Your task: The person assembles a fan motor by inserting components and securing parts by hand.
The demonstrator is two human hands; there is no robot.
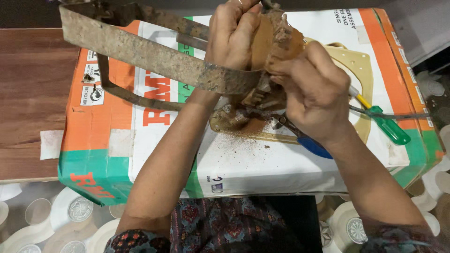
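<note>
My left hand [234, 33] grips the top of a rusty round metal part [274, 44] with a ragged edge, held above a cardboard box [262, 159]. My right hand [311, 91] pinches the same part from the right side. Rusty flat metal straps [140, 54] stick out from the part toward the upper left. Below the hands lies rust dust [251, 126] on the box. Pliers with blue handles [309, 143] rest under my right wrist. A screwdriver with a green handle and yellow collar [386, 126] lies just right of my right hand.
The white, orange and green box sits on a brown wooden surface [33, 93]. A tan gasket-like sheet [356, 65] lies on the box's right part. A patterned floor covering [56, 220] with round motifs shows below. A thin dark wire [403, 115] crosses near the screwdriver.
</note>
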